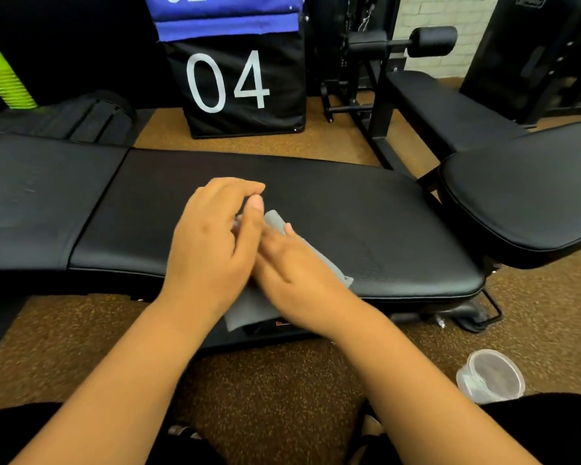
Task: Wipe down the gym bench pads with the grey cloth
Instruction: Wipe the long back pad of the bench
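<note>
The grey cloth [334,268] lies folded on the long black bench pad [366,216], near its front edge, and one end hangs over that edge. My right hand [296,275] rests flat on the cloth with straight fingers that reach under my left hand. My left hand [212,243] sits over the cloth's far left end. Its fingers are loosely curved and its thumb points forward beside the index finger. I see no cloth pinched in the left hand. To the left, a second black pad [37,196] adjoins the long one.
Another bench's black pad [530,193] juts in at the right, with its frame and a roller pad [431,41] behind it. A black box marked 04 [242,92] stands on the floor beyond the bench. A clear plastic cup [492,375] lies on the brown floor at lower right.
</note>
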{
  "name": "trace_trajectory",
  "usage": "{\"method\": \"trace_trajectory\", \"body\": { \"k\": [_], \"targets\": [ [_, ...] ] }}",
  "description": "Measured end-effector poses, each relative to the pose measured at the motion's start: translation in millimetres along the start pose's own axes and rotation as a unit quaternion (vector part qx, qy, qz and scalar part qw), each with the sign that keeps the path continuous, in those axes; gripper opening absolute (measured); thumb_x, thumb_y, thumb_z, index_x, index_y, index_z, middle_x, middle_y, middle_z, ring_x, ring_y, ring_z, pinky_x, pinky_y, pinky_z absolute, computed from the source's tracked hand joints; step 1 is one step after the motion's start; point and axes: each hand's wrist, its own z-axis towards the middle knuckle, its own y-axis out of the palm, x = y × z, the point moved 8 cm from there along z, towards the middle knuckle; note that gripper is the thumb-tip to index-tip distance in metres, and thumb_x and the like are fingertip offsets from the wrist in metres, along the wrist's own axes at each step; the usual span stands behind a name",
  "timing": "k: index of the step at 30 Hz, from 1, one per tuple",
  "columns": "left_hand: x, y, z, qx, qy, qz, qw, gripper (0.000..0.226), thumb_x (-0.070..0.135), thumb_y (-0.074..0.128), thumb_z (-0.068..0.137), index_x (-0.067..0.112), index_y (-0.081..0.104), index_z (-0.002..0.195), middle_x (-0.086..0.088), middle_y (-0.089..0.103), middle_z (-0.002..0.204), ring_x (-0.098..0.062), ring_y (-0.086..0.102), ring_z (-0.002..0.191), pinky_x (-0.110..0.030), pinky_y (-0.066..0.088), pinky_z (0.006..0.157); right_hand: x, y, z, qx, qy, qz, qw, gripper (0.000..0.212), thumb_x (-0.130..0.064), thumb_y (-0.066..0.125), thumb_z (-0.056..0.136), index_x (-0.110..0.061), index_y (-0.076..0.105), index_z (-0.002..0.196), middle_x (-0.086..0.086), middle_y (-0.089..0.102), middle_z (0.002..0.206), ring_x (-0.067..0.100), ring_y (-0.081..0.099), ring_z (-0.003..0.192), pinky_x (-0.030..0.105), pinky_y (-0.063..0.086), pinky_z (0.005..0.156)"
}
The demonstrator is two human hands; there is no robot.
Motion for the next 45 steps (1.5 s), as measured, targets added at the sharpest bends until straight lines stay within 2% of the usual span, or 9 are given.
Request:
{"method": "trace_trajectory", "body": {
  "k": [3,8,12,15,22,29,35,42,45],
  "targets": [
    [18,22,-13,-0.028,-0.019,-0.048,0.998,0.033,0.027,0.035,0.1,0.011,0.063,0.11,0.003,0.062,0.108,-0.014,0.057,0.101,-0.032,0.045,0.091,26,-47,-29,0.148,0.015,0.08,0.986,0.04,-0.022,0.041,0.101,-0.017,0.051,0.139,-0.007,0.049,0.144,0.002,0.038,0.137,0.032,0.032,0.114],
    [16,77,-42,-0.206,-0.001,0.257,0.944,0.048,0.045,0.032,0.096,0.014,0.058,0.123,-0.006,0.059,0.127,-0.029,0.052,0.124,-0.044,0.037,0.103,76,-67,-96,0.276,0.067,-0.115,0.952,0.038,-0.027,0.048,0.098,-0.017,0.053,0.135,-0.005,0.048,0.143,0.011,0.028,0.144,0.041,0.026,0.117],
    [4,88,-27,-0.281,-0.086,0.326,0.898,0.075,0.051,0.007,0.087,0.018,0.037,0.147,-0.01,0.036,0.154,-0.039,0.025,0.143,-0.054,0.019,0.114,94,-53,-118,0.271,0.1,-0.216,0.933,0.043,-0.034,0.044,0.099,-0.017,0.05,0.138,-0.001,0.044,0.147,0.019,0.023,0.147,0.047,0.015,0.12],
    [20,101,-32,-0.292,-0.025,0.348,0.891,0.074,0.039,0.005,0.089,0.003,0.03,0.15,-0.013,0.022,0.159,-0.035,0.017,0.147,-0.051,0.02,0.116,101,-50,-122,0.261,0.104,-0.242,0.929,0.05,-0.039,0.037,0.1,-0.013,0.046,0.141,0.002,0.042,0.149,0.021,0.021,0.147,0.046,0.012,0.121],
    [33,96,-59,-0.247,0.123,0.256,0.926,0.051,0.045,0.035,0.101,0.011,0.061,0.129,-0.004,0.061,0.133,-0.025,0.054,0.126,-0.041,0.044,0.103,106,-51,-122,0.254,0.105,-0.291,0.916,0.058,-0.045,0.03,0.1,-0.009,0.047,0.141,0.006,0.044,0.148,0.023,0.03,0.144,0.044,0.015,0.12],
    [-4,87,-20,-0.282,-0.047,0.335,0.898,0.075,0.043,0.003,0.09,0.009,0.04,0.146,-0.011,0.04,0.151,-0.032,0.033,0.14,-0.047,0.028,0.113,108,-51,-123,0.26,0.09,-0.292,0.916,0.057,-0.046,0.032,0.099,-0.01,0.048,0.141,0.004,0.045,0.148,0.023,0.033,0.142,0.041,0.02,0.118],
    [28,89,-58,-0.307,0.019,0.312,0.899,0.059,0.046,0.023,0.098,0.019,0.042,0.146,-0.002,0.042,0.151,-0.027,0.035,0.141,-0.047,0.028,0.112,107,-51,-123,0.267,0.083,-0.297,0.913,0.057,-0.046,0.032,0.099,-0.009,0.049,0.14,0.005,0.046,0.146,0.023,0.035,0.141,0.044,0.024,0.116],
    [-39,86,2,-0.33,-0.136,0.303,0.884,0.055,0.039,0.016,0.102,0.022,0.018,0.154,-0.001,0.013,0.163,-0.025,0.007,0.15,-0.045,0.009,0.12,107,-50,-123,0.271,0.081,-0.3,0.911,0.056,-0.045,0.032,0.099,-0.009,0.05,0.139,0.005,0.047,0.146,0.024,0.036,0.14,0.043,0.023,0.116],
    [-33,95,4,-0.352,-0.115,0.305,0.877,0.059,0.044,0.013,0.101,0.02,0.009,0.156,0.0,0.003,0.164,-0.024,-0.001,0.15,-0.045,0.004,0.121,107,-50,-123,0.28,0.075,-0.3,0.909,0.055,-0.044,0.034,0.099,-0.009,0.05,0.138,0.005,0.048,0.145,0.024,0.037,0.14,0.042,0.023,0.116]
  ]
}}
